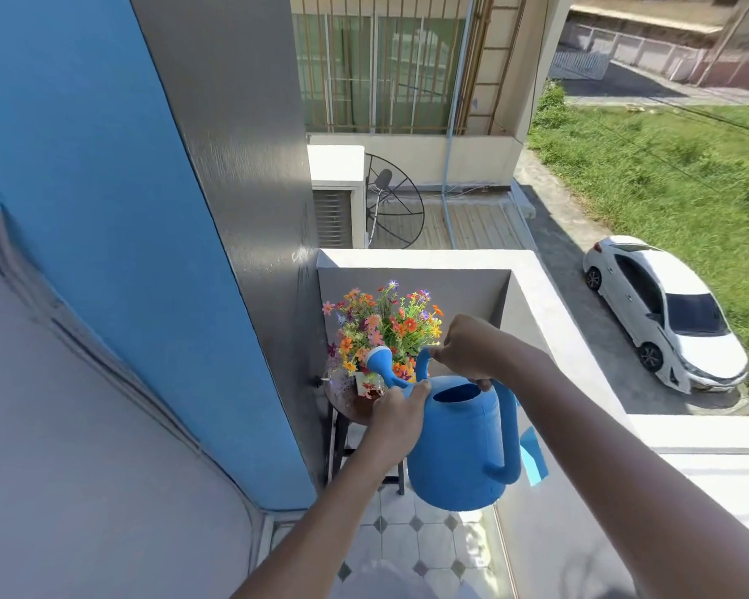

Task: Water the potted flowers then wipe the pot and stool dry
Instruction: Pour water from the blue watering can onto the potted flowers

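Note:
I hold a blue plastic watering can in both hands in front of me. My right hand grips the top of its handle. My left hand supports the can's front side near the base of the spout. The spout's rose head points left at the potted flowers, a bunch of orange, pink and purple blooms. The white pot is mostly hidden behind the spout and leaves. It stands on a round brown stool with dark legs in the balcony corner.
A blue and grey wall rises close on the left. A low white parapet bounds the balcony on the far side and the right. The floor is pale tile. A white car is parked far below.

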A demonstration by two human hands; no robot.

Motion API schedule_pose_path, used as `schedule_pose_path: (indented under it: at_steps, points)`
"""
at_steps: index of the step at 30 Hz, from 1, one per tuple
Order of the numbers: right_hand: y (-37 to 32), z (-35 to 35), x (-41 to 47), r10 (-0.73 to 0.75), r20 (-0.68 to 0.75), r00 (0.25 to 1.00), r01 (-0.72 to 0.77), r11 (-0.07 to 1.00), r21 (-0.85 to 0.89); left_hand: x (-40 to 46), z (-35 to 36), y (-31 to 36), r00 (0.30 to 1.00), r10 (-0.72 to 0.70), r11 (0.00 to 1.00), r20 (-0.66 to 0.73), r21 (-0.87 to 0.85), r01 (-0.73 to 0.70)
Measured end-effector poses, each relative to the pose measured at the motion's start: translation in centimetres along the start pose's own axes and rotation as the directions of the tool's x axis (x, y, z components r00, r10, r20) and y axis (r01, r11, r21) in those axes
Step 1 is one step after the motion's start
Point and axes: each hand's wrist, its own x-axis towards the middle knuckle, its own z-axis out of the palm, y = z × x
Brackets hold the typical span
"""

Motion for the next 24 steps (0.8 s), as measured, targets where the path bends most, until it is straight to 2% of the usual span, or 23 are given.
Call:
schedule_pose_path:
  at_steps: [13, 24]
  points:
    - [3.9, -1.6, -2.5, 0.102, -0.045, 0.994, -0.103, 0.995, -0.016, 0.3, 4.5, 1.5, 0.994, 0.034, 0.997, 0.107, 0.064, -0.041]
    - [3.6, -0.2, -0.9, 0.100, 0.001, 0.995, -0.100, 0.994, 0.034, 0.4, 4.1, 0.1, 0.996, 0.009, 0.999, 0.092, 0.047, -0.014]
